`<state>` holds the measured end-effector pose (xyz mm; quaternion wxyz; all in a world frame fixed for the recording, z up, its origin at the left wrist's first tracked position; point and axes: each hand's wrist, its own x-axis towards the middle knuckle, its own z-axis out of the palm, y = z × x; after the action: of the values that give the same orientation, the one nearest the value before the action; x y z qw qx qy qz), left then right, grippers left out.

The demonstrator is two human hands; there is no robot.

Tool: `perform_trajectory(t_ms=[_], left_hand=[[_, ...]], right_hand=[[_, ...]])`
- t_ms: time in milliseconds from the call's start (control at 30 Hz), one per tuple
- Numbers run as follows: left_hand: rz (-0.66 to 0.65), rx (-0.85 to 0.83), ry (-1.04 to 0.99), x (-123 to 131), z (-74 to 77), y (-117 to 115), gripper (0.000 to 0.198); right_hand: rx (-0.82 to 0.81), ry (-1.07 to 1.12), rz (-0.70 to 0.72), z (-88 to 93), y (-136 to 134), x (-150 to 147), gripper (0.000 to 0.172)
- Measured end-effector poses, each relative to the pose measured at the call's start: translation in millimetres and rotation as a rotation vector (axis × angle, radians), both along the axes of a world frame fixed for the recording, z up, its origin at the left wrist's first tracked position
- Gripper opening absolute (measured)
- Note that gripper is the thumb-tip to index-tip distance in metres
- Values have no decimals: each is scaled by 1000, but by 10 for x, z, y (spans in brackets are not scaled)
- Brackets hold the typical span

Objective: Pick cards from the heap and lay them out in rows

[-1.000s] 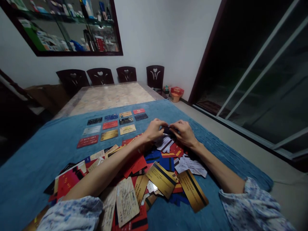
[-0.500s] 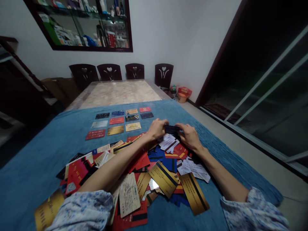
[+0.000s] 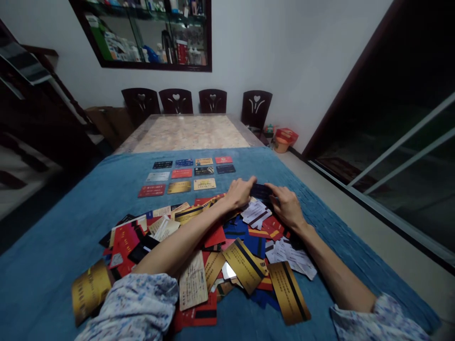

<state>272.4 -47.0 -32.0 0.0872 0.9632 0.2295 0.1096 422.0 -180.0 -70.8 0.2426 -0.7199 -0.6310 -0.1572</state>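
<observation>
Between my two hands is a dark card, held just above the far right edge of a card pile. My left hand pinches its left end, and my right hand grips its right end. Below them lies a loose heap of red, blue, white and gold cards, with a white card closest to my fingers. A gold card with a black stripe rests on top of the heap. Beyond it, several cards lie face up in rows, among them a gold card and a dark blue card.
A blue cloth covers the near part of the table; its far part is bare stone-patterned top. Dark chairs stand at the far end. On the floor at right sits an orange bucket. A curled gold card lies at left.
My view has swung slightly to the left, so everything sits further right in the picture. Both hands still hold the dark card over the same part of the pile.
</observation>
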Motion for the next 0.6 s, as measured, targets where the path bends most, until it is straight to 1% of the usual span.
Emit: perform_trajectory(t_ms=[167,267,400,500,600], left_hand=[[29,6,-16,-48,29,14,52],[38,-9,-46,-114,77,32,49],[-32,-22,-85,-218,131,47,51],[-77,-27,-130,-286,129,63,54],[-88,-20,-152,-353,115,85,54]], right_hand=[[-16,-65,-3,18,34,-32,53],[-5,-81,-8,30,63,-41,52],[23,-69,13,57,82,-47,53],[27,-55,20,94,84,-82,53],[5,-47,31,137,93,-147,50]])
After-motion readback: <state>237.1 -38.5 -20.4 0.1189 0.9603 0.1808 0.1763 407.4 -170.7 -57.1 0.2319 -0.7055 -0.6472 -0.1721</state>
